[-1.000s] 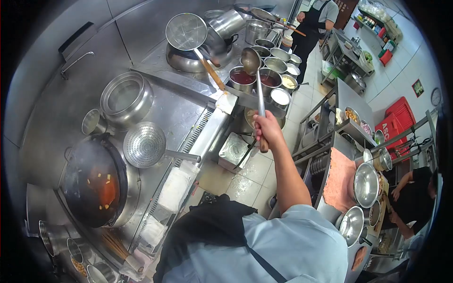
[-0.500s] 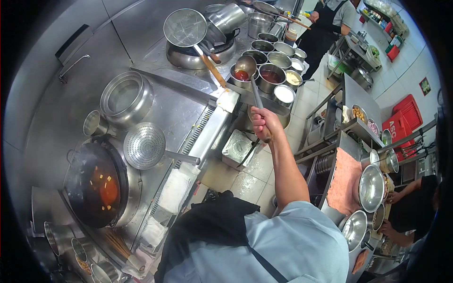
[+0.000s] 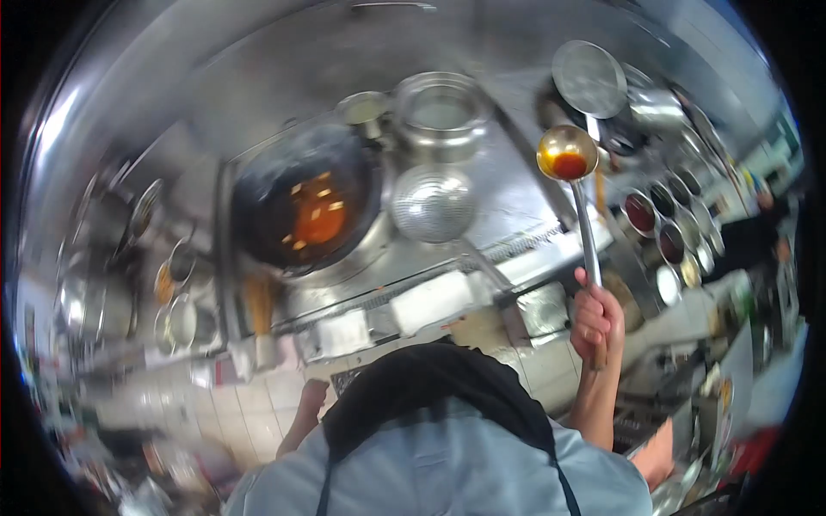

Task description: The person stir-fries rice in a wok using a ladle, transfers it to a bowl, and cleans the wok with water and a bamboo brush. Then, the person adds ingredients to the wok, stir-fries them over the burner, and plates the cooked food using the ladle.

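Observation:
My right hand (image 3: 597,322) is wrapped round the handle of a metal ladle (image 3: 568,153), whose bowl holds some red-orange liquid. The ladle hangs over the steel counter, to the left of several metal pots of sauce (image 3: 639,212). At the lower left, my left hand (image 3: 315,394) hangs low over the floor tiles beside my apron; its fingers are too small and blurred to read. A dark wok (image 3: 258,219) on the stove contains red sauce (image 3: 319,222) with pale yellow pieces. Right of the wok lies a perforated strainer (image 3: 432,204).
White folded cloths (image 3: 430,303) lie along the counter's front edge. A large steel pot (image 3: 440,112) stands behind the strainer. A round mesh strainer (image 3: 589,79) is at the back right. Another person's dark clothing (image 3: 757,236) shows beyond the sauce pots.
The view has swung left toward the wok. My right hand has brought the ladle away from the sauce pots, with red-orange liquid in its bowl. My left hand has come into view.

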The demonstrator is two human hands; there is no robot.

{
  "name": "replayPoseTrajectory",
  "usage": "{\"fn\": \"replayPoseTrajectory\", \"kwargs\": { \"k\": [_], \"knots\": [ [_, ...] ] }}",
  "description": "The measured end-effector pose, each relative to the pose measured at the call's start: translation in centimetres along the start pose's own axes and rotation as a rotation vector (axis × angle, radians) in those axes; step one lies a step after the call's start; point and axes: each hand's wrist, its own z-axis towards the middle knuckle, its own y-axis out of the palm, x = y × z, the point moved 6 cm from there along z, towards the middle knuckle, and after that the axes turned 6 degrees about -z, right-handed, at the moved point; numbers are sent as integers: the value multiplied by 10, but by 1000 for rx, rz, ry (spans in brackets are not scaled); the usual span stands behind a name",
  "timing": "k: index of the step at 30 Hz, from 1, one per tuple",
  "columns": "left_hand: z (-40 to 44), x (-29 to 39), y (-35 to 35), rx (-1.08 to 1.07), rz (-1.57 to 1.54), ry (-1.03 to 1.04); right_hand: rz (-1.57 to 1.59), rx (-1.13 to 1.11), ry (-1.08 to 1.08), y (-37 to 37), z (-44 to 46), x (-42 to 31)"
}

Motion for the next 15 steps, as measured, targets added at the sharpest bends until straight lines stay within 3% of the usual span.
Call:
{"fn": "replayPoseTrajectory", "kwargs": {
  "k": [1, 3, 4, 5, 7, 10, 12, 14, 15],
  "knots": [
    [1, -6, 7, 15, 33, 8, 16, -47, 56, 9, 10, 12],
    [-19, 4, -9, 62, -342, -187, 133, -74, 235, 28, 36, 45],
    [-30, 6, -11, 71, -367, -220, 152, -72, 309, 42, 50, 61],
    [-40, 3, -7, 82, -393, -253, 47, -60, 350, 44, 71, 77],
    [-54, 6, 11, 65, -137, -218, -194, -181, 456, 65, 119, 107],
    [-96, -6, 70, 85, -56, -234, -406, -229, 488, 90, 180, 147],
    [-146, 0, 78, 142, -358, -436, -577, -220, 457, 104, 205, 165],
    [-167, 2, 125, 150, -176, -373, -839, -199, 397, 107, 218, 176],
    [-189, 14, 131, 180, -270, -431, -963, -188, 367, 105, 224, 180]
  ]
}}
